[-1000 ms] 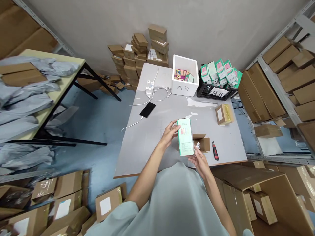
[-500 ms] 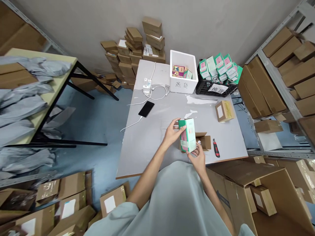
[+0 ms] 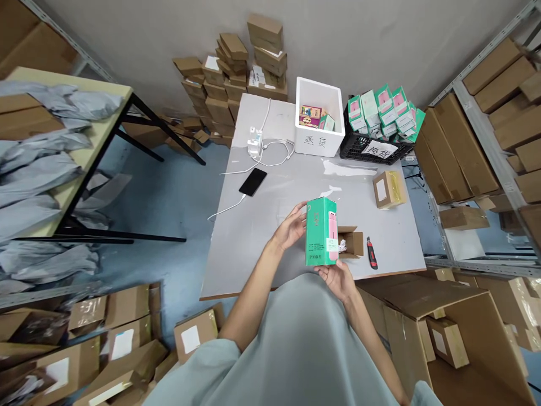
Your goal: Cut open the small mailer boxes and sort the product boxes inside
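Note:
A green and white product box (image 3: 316, 234) with a pink picture on one side is held upright above the table. My right hand (image 3: 338, 279) grips it from below, fingers under its bottom edge. At its left side is my left hand (image 3: 291, 230), fingers curved against the box edge and partly hidden behind it. Behind the box, an open small carton (image 3: 355, 243) rests on the table with crumpled white paper inside. A red and black box cutter (image 3: 372, 254) lies to the right of that carton.
On the table (image 3: 249, 242) are a charging phone (image 3: 252, 182), a power strip (image 3: 255, 144), a white foam bin (image 3: 319, 144), a black crate (image 3: 359, 148) of green boxes and a taped carton (image 3: 389, 190). A large open carton (image 3: 406, 344) stands at front right.
The green box has been turned, so a plain green side with print now faces me. My left thumb has come off its front, and the right hand has shifted lower beneath it.

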Available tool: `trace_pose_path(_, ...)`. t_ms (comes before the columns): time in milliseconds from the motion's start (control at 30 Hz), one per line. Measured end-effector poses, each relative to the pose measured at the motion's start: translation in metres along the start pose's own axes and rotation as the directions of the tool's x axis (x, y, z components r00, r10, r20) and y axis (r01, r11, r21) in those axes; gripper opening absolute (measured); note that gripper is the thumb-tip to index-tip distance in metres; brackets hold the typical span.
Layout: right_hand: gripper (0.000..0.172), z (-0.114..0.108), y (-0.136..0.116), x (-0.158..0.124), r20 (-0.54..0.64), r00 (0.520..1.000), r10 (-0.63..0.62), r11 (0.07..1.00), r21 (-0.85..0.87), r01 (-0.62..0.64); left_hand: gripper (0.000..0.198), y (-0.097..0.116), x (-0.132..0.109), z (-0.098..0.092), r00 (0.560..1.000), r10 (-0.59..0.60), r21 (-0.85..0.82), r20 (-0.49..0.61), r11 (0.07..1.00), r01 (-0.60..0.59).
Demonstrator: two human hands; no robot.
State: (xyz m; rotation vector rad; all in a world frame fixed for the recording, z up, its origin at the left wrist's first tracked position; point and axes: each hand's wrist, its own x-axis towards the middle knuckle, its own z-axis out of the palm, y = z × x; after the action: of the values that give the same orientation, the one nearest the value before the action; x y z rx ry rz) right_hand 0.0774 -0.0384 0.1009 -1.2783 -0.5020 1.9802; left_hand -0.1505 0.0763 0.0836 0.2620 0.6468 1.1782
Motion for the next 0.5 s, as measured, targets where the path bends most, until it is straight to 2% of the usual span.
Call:
trace_pose_path(133,0.054,-0.009,-0.004,0.002,0.016,0.999,0.034,0.999,0.01,-0.034,0.071,-0.005,0.005,0.0,1.0,0.008,0.006,0.017,1.0,-0.008)
trace_pose_path(233,0.055,-0.011,-0.011,0.004,0.039,0.997,0.06,0.998,0.0,-0.06,0.061,-0.006,0.006,-0.003,1.0,0.021,0.018,0.017,1.0,-0.022)
trace_pose_path(367,0.06,-0.009,-0.021,0.008,0.068,0.992,0.108,0.991,-0.086,-0.102,0.054,-0.003,0.005,-0.011,0.996,0.056,0.049,-0.07,0.997,-0.053)
trace_pose_path(433,0.064,-0.009,-0.026,0.011,0.01,0.998,0.057,0.979,-0.195,-0.054,0.058,0.0,0.005,-0.015,0.988,0.084,0.112,-0.13,0.991,-0.069)
trace_pose_path(500,0.072,-0.009,-0.03,0.014,-0.096,0.989,-0.111,0.938,-0.339,0.072,0.061,0.003,0.006,-0.018,0.974,0.141,0.218,-0.18,0.971,-0.1)
